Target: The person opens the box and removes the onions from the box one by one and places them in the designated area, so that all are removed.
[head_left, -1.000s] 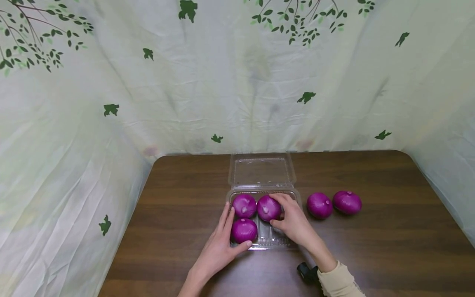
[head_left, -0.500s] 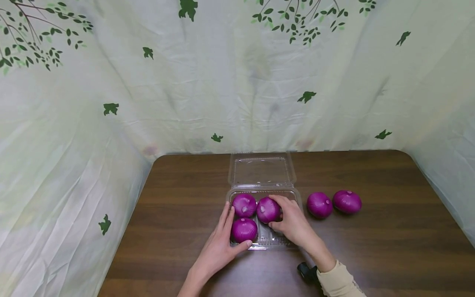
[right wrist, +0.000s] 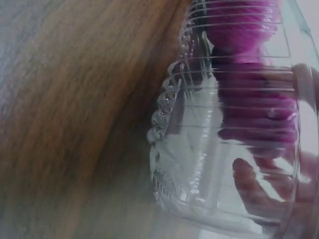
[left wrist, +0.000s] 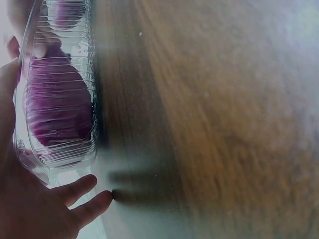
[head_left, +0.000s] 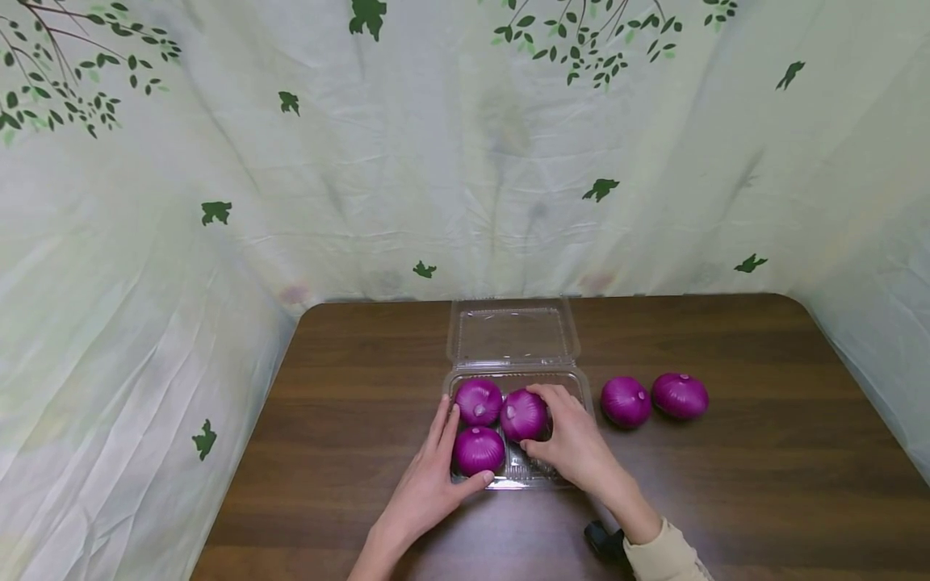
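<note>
In the head view, a clear plastic clamshell container lies with its lid folded back. Two red onions sit on its left side: a far onion and a near onion. My right hand grips a third onion inside the container, right of the far one, thumb on the near side. My left hand rests along the container's left wall, fingers straight and thumb at the front edge. Through the clear wall, the left wrist view shows an onion and the right wrist view shows the gripped onion.
Two more red onions, one nearer and one farther right, lie on the brown wooden table. The lid reaches the table's back edge, before a leaf-patterned curtain. A black object shows at the right wrist.
My right hand has shifted the third onion slightly toward me and to the left within the container. The left hand and the other onions stay where they were.
</note>
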A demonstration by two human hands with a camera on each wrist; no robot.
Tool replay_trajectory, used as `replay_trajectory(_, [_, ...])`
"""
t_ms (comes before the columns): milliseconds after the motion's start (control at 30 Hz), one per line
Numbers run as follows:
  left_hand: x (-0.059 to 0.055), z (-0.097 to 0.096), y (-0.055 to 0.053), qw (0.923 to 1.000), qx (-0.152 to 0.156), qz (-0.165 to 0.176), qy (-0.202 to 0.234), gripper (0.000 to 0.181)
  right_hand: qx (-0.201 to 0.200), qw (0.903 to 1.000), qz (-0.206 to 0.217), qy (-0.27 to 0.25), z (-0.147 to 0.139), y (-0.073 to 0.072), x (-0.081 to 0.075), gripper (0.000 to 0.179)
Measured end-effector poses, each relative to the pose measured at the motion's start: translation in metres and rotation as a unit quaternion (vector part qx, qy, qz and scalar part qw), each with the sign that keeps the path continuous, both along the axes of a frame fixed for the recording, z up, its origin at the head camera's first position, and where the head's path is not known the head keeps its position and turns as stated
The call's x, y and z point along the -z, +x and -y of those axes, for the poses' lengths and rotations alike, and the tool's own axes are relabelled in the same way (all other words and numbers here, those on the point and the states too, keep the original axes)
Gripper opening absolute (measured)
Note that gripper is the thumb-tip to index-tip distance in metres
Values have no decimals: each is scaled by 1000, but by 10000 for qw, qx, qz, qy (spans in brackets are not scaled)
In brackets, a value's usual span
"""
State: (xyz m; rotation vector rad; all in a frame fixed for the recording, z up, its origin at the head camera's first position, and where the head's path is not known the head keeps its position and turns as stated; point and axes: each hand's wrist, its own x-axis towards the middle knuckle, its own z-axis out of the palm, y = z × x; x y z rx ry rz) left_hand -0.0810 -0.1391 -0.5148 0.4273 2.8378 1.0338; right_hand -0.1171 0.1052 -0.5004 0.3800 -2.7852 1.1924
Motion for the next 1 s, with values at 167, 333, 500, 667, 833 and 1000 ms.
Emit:
replay_trajectory(167, [0,0,-1,10000,0,-1,-16,105,138,9991,213,-354,-4,2,-4,77])
replay_trajectory(333, [0,0,-1,10000,-15,-18,-29,105,311,9966,375,-668,-9,4,-10,78])
replay_trajectory(500, [0,-1,-1,10000,-33,10,-21,105,435,9947,248,-902,-16,7,-16,77])
replay_trajectory(667, [0,-1,0,10000,-48,5,-5,105,560,9892,482,-1269,-24,10,-23,76])
replay_trajectory(833, [0,-1,0,10000,-55,-4,-14,105,645,9863,594,-1401,-33,14,-28,77])
replay_trajectory(1000, [1,-1,1,10000,-67,-8,-53,106,697,9857,584,-1419,-43,16,-31,78])
